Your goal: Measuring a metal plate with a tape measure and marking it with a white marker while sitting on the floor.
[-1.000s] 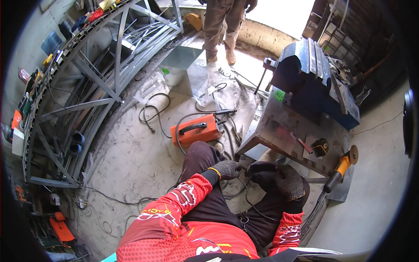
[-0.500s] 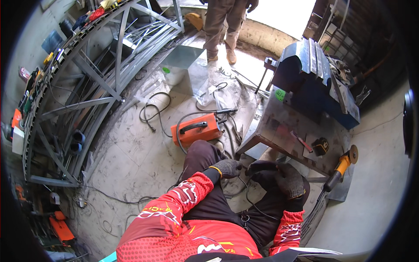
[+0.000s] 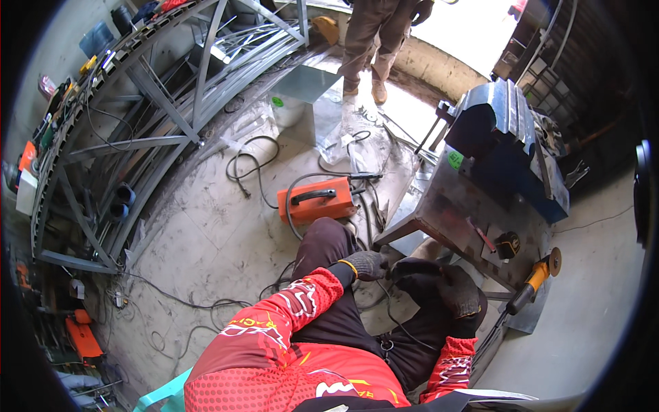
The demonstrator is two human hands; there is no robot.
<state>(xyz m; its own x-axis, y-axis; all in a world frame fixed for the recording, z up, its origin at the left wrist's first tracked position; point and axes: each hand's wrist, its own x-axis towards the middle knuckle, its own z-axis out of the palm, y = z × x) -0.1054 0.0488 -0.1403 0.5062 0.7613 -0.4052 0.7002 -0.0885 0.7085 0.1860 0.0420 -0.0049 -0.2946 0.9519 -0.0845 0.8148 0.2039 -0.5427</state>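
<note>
My left hand [image 3: 369, 266], in a dark grey knit glove with a yellow cuff edge, is beside my left knee. Its fingers are curled together, and whatever lies in them is hidden. A thin dark cord [image 3: 390, 309] runs from near these fingers down across my lap. My right hand [image 3: 458, 292], gloved alike, lies at my bent right leg; its fingers blend into the dark cloth. Between both hands is a black shape [image 3: 414, 272] I cannot make out. In front of my left knee stands an orange machine [image 3: 318, 200] with a black handle and cables.
A metal table [image 3: 456, 230] at the right bears a tape measure [image 3: 507, 244] and a blue-grey machine [image 3: 498, 130]. A yellow angle grinder [image 3: 537, 276] is beside it. A sheet-metal box [image 3: 309, 103] stands ahead, near a standing person [image 3: 374, 41]. A steel rack [image 3: 137, 147] fills the left.
The view has swung slightly, so the room's far part sits lower and farther right. Both hands keep nearly the same place and pose. The standing person's feet stay by the box.
</note>
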